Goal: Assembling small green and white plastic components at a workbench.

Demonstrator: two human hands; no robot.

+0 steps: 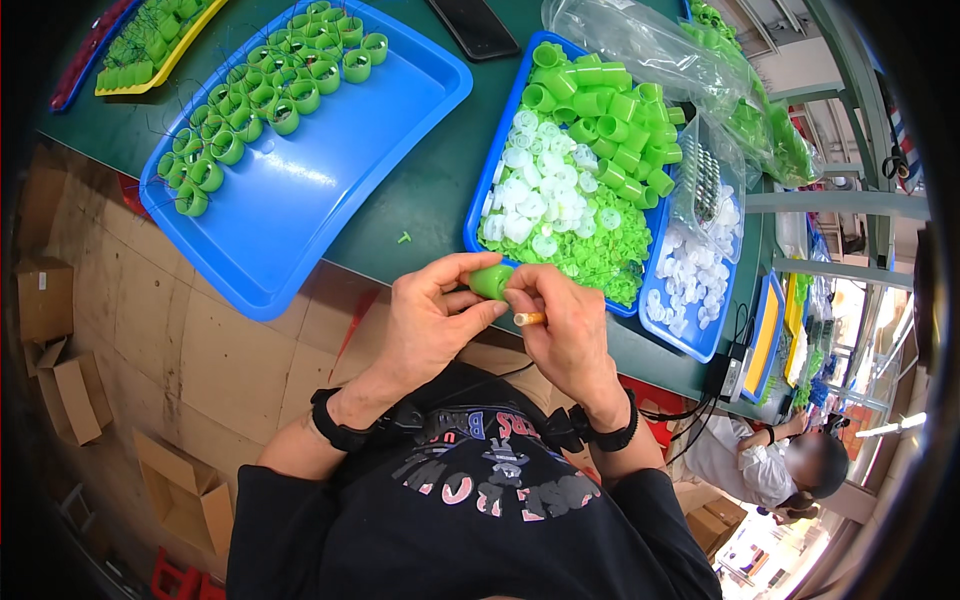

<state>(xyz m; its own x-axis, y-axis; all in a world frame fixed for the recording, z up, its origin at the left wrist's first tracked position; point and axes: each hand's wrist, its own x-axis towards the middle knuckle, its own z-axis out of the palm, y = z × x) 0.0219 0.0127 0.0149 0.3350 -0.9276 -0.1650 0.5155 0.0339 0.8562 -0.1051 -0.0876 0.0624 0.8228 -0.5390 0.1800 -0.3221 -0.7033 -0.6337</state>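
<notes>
In front of my chest, above the table's near edge, my left hand [430, 318] pinches a small green plastic cup [489, 281] between thumb and fingers. My right hand [568, 325] is closed around a thin tan stick-like tool [529, 319], whose blunt end sticks out below the fingers. Its fingertips touch the cup's right side; the tool's other end is hidden. Just beyond the hands, a blue tray [503, 140] holds loose green cups [600, 105], translucent white discs [535, 195] and small green pieces [612, 250].
A larger blue tray [345, 150] at left carries rows of green cups with thin wires. At right, a smaller blue tray [690, 342] holds white parts under a clear box [708, 190] of metal pieces. A phone [476, 25] lies at the back; another person [750, 455] sits right.
</notes>
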